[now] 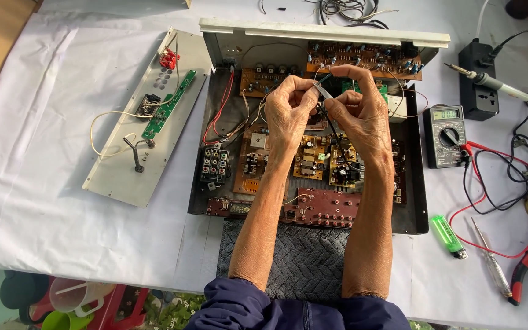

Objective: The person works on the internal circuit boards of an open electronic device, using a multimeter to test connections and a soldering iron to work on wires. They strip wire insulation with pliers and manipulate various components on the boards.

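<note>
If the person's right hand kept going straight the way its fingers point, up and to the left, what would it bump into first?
Almost at once the left hand: the right hand points at it, and both pinch the same thin wire over the open amplifier chassis. Past that lies the brown circuit board, though depth is hard to judge.

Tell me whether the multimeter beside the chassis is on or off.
On. The multimeter lies face up right of the open chassis, and its small screen shows lit digits; the dial's setting is too small to tell.
</note>
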